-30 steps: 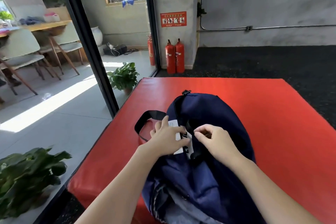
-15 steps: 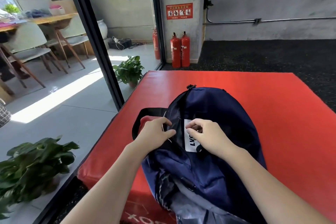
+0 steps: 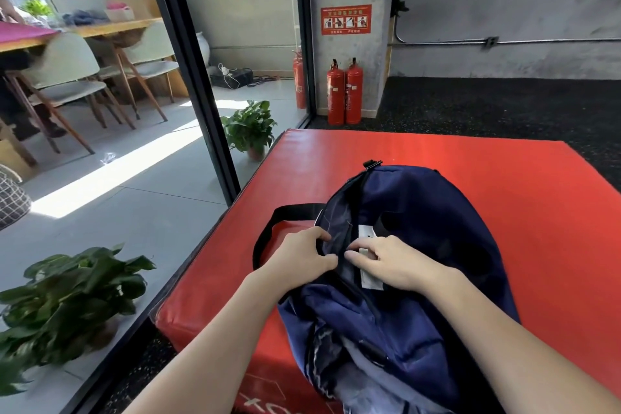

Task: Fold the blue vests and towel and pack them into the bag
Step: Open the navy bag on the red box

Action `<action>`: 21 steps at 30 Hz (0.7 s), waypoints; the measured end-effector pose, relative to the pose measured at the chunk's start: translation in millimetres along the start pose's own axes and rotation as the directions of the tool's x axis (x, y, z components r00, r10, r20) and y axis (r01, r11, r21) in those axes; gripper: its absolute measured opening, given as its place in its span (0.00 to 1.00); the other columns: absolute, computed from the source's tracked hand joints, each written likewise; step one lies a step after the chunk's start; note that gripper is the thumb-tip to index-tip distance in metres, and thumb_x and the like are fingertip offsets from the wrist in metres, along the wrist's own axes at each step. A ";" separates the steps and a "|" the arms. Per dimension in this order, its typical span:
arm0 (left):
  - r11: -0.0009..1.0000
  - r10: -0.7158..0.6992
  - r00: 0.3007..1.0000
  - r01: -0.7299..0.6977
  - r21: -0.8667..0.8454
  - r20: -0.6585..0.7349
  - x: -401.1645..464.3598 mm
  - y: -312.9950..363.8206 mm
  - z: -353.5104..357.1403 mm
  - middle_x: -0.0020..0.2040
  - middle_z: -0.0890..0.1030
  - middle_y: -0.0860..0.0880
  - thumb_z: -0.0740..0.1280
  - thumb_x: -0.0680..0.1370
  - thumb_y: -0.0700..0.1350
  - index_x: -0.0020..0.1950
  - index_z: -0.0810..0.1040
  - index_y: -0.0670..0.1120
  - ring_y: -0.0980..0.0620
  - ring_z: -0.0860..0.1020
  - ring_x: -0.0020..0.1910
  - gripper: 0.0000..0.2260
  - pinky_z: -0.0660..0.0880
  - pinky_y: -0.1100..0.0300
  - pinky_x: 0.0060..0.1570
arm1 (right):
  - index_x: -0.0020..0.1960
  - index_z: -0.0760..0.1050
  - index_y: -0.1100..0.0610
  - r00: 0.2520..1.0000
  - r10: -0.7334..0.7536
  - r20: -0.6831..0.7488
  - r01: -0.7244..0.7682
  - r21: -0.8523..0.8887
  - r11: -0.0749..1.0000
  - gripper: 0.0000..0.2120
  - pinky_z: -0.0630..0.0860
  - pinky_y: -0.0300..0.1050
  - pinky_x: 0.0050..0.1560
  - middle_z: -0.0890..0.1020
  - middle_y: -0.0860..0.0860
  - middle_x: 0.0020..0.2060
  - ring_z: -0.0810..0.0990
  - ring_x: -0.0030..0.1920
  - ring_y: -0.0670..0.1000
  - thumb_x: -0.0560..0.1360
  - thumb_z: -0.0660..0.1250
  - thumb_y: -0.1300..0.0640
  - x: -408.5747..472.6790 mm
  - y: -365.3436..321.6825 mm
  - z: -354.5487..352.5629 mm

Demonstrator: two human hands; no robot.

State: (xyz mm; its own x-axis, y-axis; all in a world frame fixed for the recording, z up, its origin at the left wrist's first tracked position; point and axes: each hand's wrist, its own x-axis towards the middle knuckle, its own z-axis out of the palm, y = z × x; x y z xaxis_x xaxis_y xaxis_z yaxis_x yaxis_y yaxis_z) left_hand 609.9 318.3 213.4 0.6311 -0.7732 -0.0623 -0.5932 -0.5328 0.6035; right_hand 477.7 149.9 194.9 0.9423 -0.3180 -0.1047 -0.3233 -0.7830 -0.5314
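Note:
A navy blue bag (image 3: 426,212) lies on the red mat (image 3: 524,178), its black strap (image 3: 265,228) looping out to the left. My left hand (image 3: 299,257) grips the left edge of the bag's opening with curled fingers. My right hand (image 3: 393,260) pinches the right edge beside a white label (image 3: 368,274). The two hands sit close together over the zip line. Blue-grey fabric (image 3: 363,380) shows inside the near end of the bag. No separate vests or towel are visible.
A black-framed glass partition (image 3: 191,77) runs along the mat's left edge. Potted plants (image 3: 67,306) stand on the floor left of it. Red fire extinguishers (image 3: 346,91) stand by the far pillar. Chairs and a table are at far left.
My hands have drawn closer to me along the bag's opening and now pinch both edges together. The label is now partly folded under my right fingers. The view has shifted slightly.

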 end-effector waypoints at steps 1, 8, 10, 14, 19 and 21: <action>1.000 0.002 1.000 -0.002 -0.002 0.004 -0.1 -1.0 -0.3 0.43 0.76 0.57 0.71 0.75 0.52 0.67 0.75 0.52 0.61 0.75 0.42 0.21 0.66 0.72 0.36 | 0.57 0.75 0.38 1.000 0.012 0.015 -0.012 -0.023 1.000 0.23 0.74 0.47 0.47 0.78 0.44 0.40 0.77 0.47 0.49 0.74 0.52 0.26 -0.1 -0.5 -0.3; 1.000 -0.025 0.999 0.025 0.005 -0.040 -1.5 -2.0 3.6 0.41 0.77 0.56 0.69 0.76 0.53 0.65 0.76 0.51 0.61 0.76 0.40 0.18 0.66 0.71 0.35 | 0.39 0.67 0.46 0.998 0.045 -0.040 -0.051 -0.172 0.984 0.29 0.68 0.52 0.45 0.77 0.46 0.38 0.75 0.44 0.54 0.73 0.45 0.22 -4.7 -3.2 -3.8; 0.999 -0.054 0.997 0.054 0.002 -0.063 -1.7 1.7 6.9 0.40 0.78 0.55 0.67 0.76 0.56 0.59 0.77 0.51 0.57 0.77 0.41 0.15 0.72 0.64 0.39 | 0.41 0.69 0.48 0.996 0.034 -0.079 -0.053 -0.260 0.964 0.34 0.70 0.52 0.46 0.78 0.46 0.36 0.77 0.44 0.54 0.71 0.42 0.20 -7.3 -3.3 -5.8; 0.995 -0.100 0.994 0.100 -0.002 -0.050 -2.0 9.6 8.2 0.41 0.80 0.53 0.64 0.77 0.56 0.50 0.77 0.52 0.52 0.79 0.43 0.09 0.76 0.56 0.44 | 0.41 0.74 0.48 0.991 0.052 -0.121 -0.104 -0.485 0.868 0.40 0.72 0.50 0.47 0.80 0.47 0.36 0.80 0.46 0.54 0.70 0.36 0.20 -16.4 -6.6 -9.3; 0.998 -0.064 0.998 0.064 0.004 -0.029 -7.4 14.8 3.6 0.45 0.84 0.50 0.62 0.76 0.46 0.49 0.84 0.49 0.49 0.81 0.45 0.11 0.78 0.56 0.47 | 0.36 0.71 0.50 0.967 0.124 -0.222 -0.218 -0.473 0.854 0.37 0.70 0.49 0.44 0.80 0.47 0.39 0.80 0.46 0.54 0.72 0.41 0.20 -33.2 -0.3 -19.4; 0.999 -0.041 0.995 0.040 -0.013 -0.096 -10.3 18.1 1.0 0.44 0.85 0.51 0.65 0.76 0.46 0.47 0.86 0.47 0.49 0.81 0.47 0.10 0.78 0.56 0.49 | 0.36 0.71 0.52 0.941 0.139 -0.307 -0.244 -0.335 0.910 0.37 0.74 0.50 0.43 0.78 0.47 0.36 0.79 0.41 0.52 0.72 0.45 0.21 -40.6 3.3 -27.0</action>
State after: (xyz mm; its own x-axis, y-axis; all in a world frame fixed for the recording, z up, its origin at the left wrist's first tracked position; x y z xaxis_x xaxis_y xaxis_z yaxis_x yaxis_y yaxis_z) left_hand 592.2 316.3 224.2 0.6997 -0.7144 -0.0103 -0.5610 -0.5583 0.6112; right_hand 436.0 145.8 220.1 0.8153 -0.5726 0.0857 -0.5533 -0.8142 -0.1761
